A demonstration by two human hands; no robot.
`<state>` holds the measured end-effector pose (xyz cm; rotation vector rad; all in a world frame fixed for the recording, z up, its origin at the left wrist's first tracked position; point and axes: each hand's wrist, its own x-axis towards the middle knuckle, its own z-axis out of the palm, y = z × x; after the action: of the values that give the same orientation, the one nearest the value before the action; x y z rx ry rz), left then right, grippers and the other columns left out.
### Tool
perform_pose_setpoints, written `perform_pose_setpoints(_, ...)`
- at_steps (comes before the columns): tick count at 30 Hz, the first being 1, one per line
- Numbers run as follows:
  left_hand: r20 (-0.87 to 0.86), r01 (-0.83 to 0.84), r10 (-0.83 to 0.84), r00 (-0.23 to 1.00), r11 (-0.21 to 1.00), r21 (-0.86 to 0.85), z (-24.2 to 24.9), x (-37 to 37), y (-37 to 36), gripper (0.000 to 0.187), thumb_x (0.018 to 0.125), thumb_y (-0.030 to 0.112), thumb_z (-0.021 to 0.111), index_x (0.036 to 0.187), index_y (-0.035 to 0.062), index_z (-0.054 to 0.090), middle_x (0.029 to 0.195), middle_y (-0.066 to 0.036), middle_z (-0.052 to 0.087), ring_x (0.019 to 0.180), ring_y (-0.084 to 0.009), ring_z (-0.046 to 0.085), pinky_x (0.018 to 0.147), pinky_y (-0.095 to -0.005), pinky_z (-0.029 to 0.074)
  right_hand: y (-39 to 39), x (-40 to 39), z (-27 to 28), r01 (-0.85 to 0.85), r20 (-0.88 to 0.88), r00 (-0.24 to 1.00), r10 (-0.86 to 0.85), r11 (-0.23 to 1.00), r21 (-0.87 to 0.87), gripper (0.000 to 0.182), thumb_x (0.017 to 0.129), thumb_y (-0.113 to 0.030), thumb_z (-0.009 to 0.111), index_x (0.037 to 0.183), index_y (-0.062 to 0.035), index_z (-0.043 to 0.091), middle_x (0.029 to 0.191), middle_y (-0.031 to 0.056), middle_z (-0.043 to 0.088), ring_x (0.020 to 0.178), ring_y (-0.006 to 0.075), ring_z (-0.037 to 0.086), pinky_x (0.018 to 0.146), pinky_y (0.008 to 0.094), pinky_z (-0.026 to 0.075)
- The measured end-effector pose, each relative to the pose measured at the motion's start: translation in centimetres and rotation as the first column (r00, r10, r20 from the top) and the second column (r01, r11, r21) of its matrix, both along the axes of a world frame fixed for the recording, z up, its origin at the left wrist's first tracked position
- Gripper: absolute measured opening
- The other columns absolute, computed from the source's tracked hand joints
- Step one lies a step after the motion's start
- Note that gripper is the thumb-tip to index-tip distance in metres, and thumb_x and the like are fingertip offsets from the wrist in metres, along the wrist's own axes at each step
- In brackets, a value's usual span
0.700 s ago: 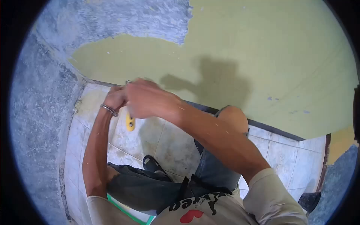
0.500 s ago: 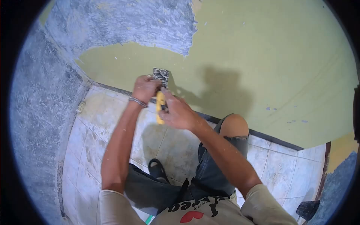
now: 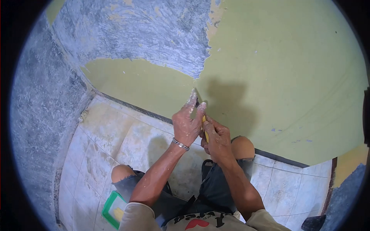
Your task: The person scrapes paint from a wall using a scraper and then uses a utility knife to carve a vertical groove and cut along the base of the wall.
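My right hand (image 3: 219, 141) is closed around the yellow handle (image 3: 206, 127) of a scraper, low in front of the wall. The scraper's blade (image 3: 197, 101) is turned nearly edge-on and mostly hidden behind my left hand (image 3: 187, 124). That hand has its index finger stretched up along the blade and its thumb apart, close to the handle; whitish residue coats the fingertips. Facing me is a wall with olive-green paint (image 3: 293, 77). Above my hands is a bare grey-blue patch (image 3: 142, 34) with a ragged paint edge.
A rough grey wall (image 3: 42, 115) meets the painted one at the left corner. White floor tiles (image 3: 96, 154) are stained. A green-rimmed tray (image 3: 106, 211) with something yellowish inside lies by my left knee. A dark object (image 3: 314, 223) sits at lower right.
Both hands and the scraper have moved right and slightly down in view. The blade, earlier broadside with dark and whitish residue, is now edge-on. My left fingers have stretched out. The green-rimmed tray has come into fuller view.
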<state>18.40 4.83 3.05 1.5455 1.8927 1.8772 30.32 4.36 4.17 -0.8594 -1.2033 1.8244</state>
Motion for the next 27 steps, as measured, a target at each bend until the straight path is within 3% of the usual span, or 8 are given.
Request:
perform_pose_setpoints(6,-0.140,0.032,-0.018,0.990,0.994,0.103,-0.2,-0.4,2.4,0.030,0.087,0.015,0.063,0.110,-0.0058,0.062,0.089,-0.024,0.066,0.079,-0.0236,0.068,0.067,-0.0310,0.051,1.8,-0.8,0.0,0.063,-0.006,0.998,-0.064,0.996,-0.069,0.032,0.096,-0.016,0.048,0.123,-0.0019,0.058,0.061,-0.0019,0.046,0.043,0.0031,0.033,0.035,0.0198,0.026)
perform_pose_setpoints(7,-0.020,0.081,-0.082,0.996,0.995,-0.066,0.5,-0.1,1.7,0.032,0.088,0.015,0.059,0.108,-0.0087,0.060,0.098,-0.028,0.063,0.086,-0.0392,0.064,0.070,-0.0393,0.052,1.8,-1.0,0.1,0.067,0.003,0.998,-0.067,0.995,-0.067,0.032,0.096,-0.016,0.048,0.123,-0.0019,0.058,0.061,-0.0019,0.046,0.043,0.0031,0.033,0.035,0.0198,0.026)
perform_pose_setpoints(16,-0.132,-0.140,0.163,0.978,0.975,0.170,-1.1,0.7,4.2,0.030,0.088,0.019,0.062,0.103,-0.0065,0.065,0.081,-0.022,0.067,0.068,-0.0317,0.066,0.065,-0.0353,0.051,3.9,-0.4,0.5,0.034,0.054,0.998,-0.028,0.993,-0.115,0.026,0.094,-0.019,0.049,0.105,-0.0010,0.065,0.061,0.0003,0.048,0.041,0.0054,0.036,0.035,0.0202,0.028)
perform_pose_setpoints(17,-0.131,-0.135,0.157,0.979,0.977,0.168,-0.8,0.1,4.3,0.030,0.088,0.019,0.062,0.103,-0.0065,0.065,0.081,-0.022,0.067,0.068,-0.0317,0.066,0.065,-0.0353,0.051,5.3,-1.3,-0.9,0.035,0.125,0.989,-0.076,0.951,0.307,0.026,0.094,-0.020,0.050,0.101,-0.0003,0.065,0.062,0.0004,0.049,0.042,0.0059,0.037,0.036,0.0211,0.030)
perform_pose_setpoints(19,-0.132,-0.227,0.187,0.973,0.871,-0.436,0.9,-2.1,3.6,0.034,0.089,0.021,0.058,0.104,-0.0088,0.063,0.091,-0.026,0.065,0.076,-0.0363,0.065,0.066,-0.0375,0.051,6.7,-3.3,0.2,-0.061,0.251,0.967,-0.041,0.920,0.386,0.026,0.093,-0.021,0.052,0.098,0.0011,0.064,0.064,0.0008,0.052,0.044,0.0064,0.039,0.038,0.0227,0.033)
perform_pose_setpoints(20,0.013,-0.206,0.234,0.972,0.884,-0.420,1.5,-3.8,3.6,0.032,0.088,0.021,0.060,0.099,-0.0083,0.064,0.084,-0.023,0.066,0.070,-0.0321,0.064,0.064,-0.0354,0.050,7.4,-5.1,2.1,-0.122,0.271,0.958,0.097,0.989,0.079,0.027,0.092,-0.021,0.053,0.099,0.0017,0.064,0.065,0.0012,0.053,0.045,0.0065,0.040,0.039,0.0234,0.034)
perform_pose_setpoints(24,0.123,-0.370,0.358,0.926,0.924,0.094,-0.8,-5.9,3.4,0.029,0.087,0.021,0.063,0.083,-0.0078,0.066,0.067,-0.017,0.065,0.058,-0.0174,0.059,0.059,-0.0294,0.047,5.6,-7.1,-0.1,-0.244,0.181,0.957,0.228,0.967,0.072,0.028,0.090,-0.019,0.055,0.106,0.0031,0.062,0.068,0.0024,0.056,0.046,0.0062,0.042,0.040,0.0229,0.034)
perform_pose_setpoints(27,0.375,-0.317,0.291,0.880,0.948,0.007,-2.1,-4.5,2.2,0.027,0.087,0.022,0.065,0.083,-0.0049,0.064,0.071,-0.009,0.063,0.070,-0.0118,0.058,0.065,-0.0286,0.047,3.8,-4.0,1.1,-0.253,0.200,0.952,0.233,0.964,0.081,0.031,0.092,-0.016,0.056,0.115,0.0036,0.056,0.075,0.0020,0.057,0.052,0.0062,0.046,0.038,0.0204,0.032)
